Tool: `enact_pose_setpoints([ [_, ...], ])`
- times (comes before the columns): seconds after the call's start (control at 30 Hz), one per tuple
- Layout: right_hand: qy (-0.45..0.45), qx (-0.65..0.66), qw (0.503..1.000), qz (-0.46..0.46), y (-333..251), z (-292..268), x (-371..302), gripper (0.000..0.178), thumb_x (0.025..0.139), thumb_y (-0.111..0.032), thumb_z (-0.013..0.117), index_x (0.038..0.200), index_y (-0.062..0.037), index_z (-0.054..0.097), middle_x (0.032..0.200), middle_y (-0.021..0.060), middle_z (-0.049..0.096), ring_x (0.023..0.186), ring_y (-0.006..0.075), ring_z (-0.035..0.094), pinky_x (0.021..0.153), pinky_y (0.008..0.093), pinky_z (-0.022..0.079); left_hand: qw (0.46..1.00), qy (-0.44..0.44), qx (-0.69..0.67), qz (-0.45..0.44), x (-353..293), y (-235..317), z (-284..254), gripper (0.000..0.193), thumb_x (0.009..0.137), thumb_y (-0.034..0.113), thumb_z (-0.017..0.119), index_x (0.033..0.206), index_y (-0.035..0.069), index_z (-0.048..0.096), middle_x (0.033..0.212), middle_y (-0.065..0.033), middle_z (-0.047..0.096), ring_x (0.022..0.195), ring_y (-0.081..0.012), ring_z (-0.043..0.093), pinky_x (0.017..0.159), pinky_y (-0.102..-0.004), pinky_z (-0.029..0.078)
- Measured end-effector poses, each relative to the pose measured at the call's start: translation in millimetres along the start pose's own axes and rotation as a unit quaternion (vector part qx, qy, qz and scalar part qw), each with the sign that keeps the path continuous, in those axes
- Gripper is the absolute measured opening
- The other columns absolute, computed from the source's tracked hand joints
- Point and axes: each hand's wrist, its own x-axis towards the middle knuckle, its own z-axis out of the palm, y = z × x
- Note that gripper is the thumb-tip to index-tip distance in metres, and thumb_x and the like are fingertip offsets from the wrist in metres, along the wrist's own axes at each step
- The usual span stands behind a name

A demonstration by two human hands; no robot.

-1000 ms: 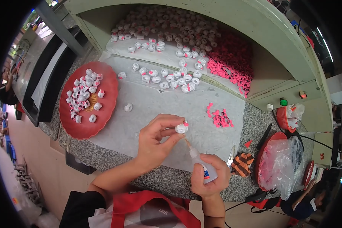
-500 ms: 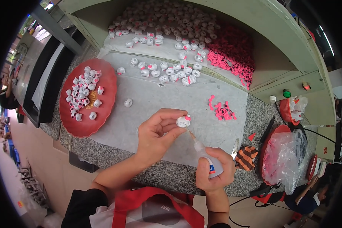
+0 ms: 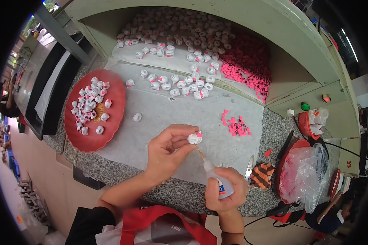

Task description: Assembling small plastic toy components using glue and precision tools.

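Between the thumb and fingers of my left hand (image 3: 165, 149) is a small white figurine head (image 3: 194, 138) with a pink bow. My right hand (image 3: 229, 188) grips a translucent glue bottle (image 3: 220, 179), whose thin nozzle tip points up at the underside of the head. Whether the tip touches it is hard to tell. Right of my hands, several small pink bow pieces (image 3: 238, 126) lie on the white sheet (image 3: 163, 108). A loose white head (image 3: 137, 117) lies to the left, and a group of white heads (image 3: 188, 83) lies farther back.
At the left, a red scalloped plate (image 3: 118, 110) holds many white heads. The green shelf compartment (image 3: 298, 87) contains piled heads and pink pieces (image 3: 245, 69). On the right are an orange-and-black striped cloth (image 3: 261, 175), a plastic bag (image 3: 304, 169) and a red basket (image 3: 304, 124).
The head and bottle have shifted slightly down and left in the picture, along with my right hand. My grip on both stays the same.
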Motion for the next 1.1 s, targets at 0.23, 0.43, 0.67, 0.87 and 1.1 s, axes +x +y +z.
enact_pose_setpoints([
  [0.23,0.01,-0.01,1.0,-0.006,1,2,3,0.027,0.063,-0.001,0.063,0.088,0.0015,0.055,0.07,0.0089,0.06,0.045,0.0177,0.053,0.041,0.0257,0.041,0.999,0.008,0.019,0.026,1,0,0,0.033,0.073,-0.016,0.054,0.104,-0.005,0.05,0.111,-0.016,0.05,0.104,-0.0221,0.053,0.085,-0.0295,0.048],
  [0.43,0.005,-0.008,1.0,-0.008,2,4,2,0.026,0.063,-0.001,0.063,0.088,0.0017,0.055,0.07,0.0089,0.06,0.045,0.018,0.053,0.041,0.0256,0.041,0.999,0.01,0.016,0.027,0,-2,0,0.033,0.074,-0.016,0.054,0.104,-0.005,0.05,0.111,-0.0166,0.051,0.103,-0.0215,0.054,0.084,-0.0293,0.048],
  [0.67,0.026,-0.017,0.999,0.023,-2,-3,0,0.024,0.066,-0.004,0.061,0.087,0.003,0.055,0.07,0.0108,0.06,0.051,0.018,0.055,0.047,0.0258,0.044,0.995,0.007,-0.032,-0.095,3,6,-1,0.034,0.075,-0.013,0.054,0.107,-0.004,0.051,0.108,-0.0176,0.057,0.097,-0.0229,0.058,0.082,-0.0309,0.048],
  [0.87,0.011,-0.01,0.999,0.04,0,-3,0,0.022,0.069,-0.007,0.059,0.087,0.0038,0.054,0.068,0.0128,0.059,0.055,0.0183,0.057,0.051,0.0252,0.045,0.993,-0.004,-0.06,-0.103,4,2,-3,0.037,0.073,-0.012,0.056,0.109,-0.003,0.05,0.108,-0.0174,0.057,0.098,-0.0254,0.058,0.084,-0.0334,0.047],
  [1.1,-0.001,0.011,1.0,0.028,1,-2,-1,0.022,0.07,-0.007,0.058,0.088,0.0047,0.053,0.066,0.0131,0.058,0.052,0.0174,0.055,0.048,0.0253,0.044,0.993,-0.015,-0.063,-0.099,3,2,-4,0.037,0.073,-0.013,0.055,0.109,-0.003,0.05,0.108,-0.0177,0.057,0.098,-0.0261,0.058,0.084,-0.0339,0.047],
])
